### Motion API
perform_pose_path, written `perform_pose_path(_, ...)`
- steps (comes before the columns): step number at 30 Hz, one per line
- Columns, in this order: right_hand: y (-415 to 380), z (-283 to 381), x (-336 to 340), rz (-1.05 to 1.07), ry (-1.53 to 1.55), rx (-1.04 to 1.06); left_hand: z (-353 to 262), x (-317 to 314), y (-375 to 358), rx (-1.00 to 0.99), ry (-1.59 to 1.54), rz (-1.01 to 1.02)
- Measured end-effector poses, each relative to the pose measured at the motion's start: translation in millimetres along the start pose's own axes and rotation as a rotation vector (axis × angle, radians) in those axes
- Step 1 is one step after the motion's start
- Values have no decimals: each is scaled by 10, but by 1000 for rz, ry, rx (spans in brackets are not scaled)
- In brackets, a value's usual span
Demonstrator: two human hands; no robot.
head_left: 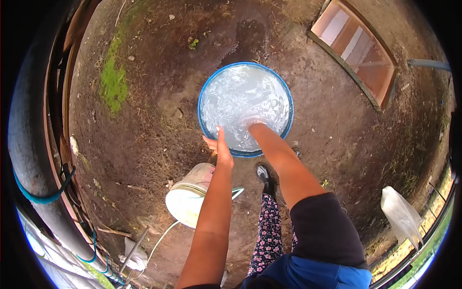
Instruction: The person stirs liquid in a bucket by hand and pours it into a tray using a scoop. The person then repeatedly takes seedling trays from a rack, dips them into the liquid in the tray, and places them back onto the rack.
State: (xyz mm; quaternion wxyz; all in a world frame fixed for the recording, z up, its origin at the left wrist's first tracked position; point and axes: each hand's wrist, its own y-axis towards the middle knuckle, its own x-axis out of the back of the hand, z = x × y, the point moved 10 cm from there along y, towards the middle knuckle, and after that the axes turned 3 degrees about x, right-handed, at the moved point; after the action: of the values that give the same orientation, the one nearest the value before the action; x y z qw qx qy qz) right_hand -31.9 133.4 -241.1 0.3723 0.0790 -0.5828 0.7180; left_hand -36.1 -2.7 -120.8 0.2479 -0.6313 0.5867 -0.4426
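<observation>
left hand (219, 144): I'm gripping the blue tub (207, 86) by its near rim
right hand (255, 123): dipping underwater inside it, can't tell the grip

A round blue tub (204, 91) stands upright on bare brown earth, seen from straight above. It is filled almost to the brim with cloudy, whitish water (240, 96), and the surface is rippled and swirling, with bright streaks across it. The thin blue rim shows all the way round except at the near edge. There the left hand (217, 143) grips the rim, thumb up against the inner side. The right hand (255, 123) is plunged into the water near the same edge, hidden below the wrist by the murky liquid.
</observation>
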Motion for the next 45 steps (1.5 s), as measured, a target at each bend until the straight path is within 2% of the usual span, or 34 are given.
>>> perform_pose_path(8, 34, -351, 199, -5, -13, -69, -5, -8, -9, 12, -11, -9)
perform_pose_path(14, -98, -610, -148, 85, -109, -97, -9, -2, -18, 2, -8, -9)
perform_pose_path(20, -116, -325, -297, 68, -80, -62, -3, -3, -12, 6, -13, -9)
perform_pose_path(30, 56, -40, 74, -44, 45, -96, 4, 10, 43, -18, -40, 12)
perform_pose_path(35, 59, -320, 204, -29, 14, -153, 50, 17, 70, 27, -35, 23)
perform_pose_path(40, -74, -695, 35, 55, -70, -207, 28, 8, 27, 29, -29, 28)
perform_pose_path(45, -129, -682, -212, 114, -108, -208, 13, 9, 0, 30, -41, 21)
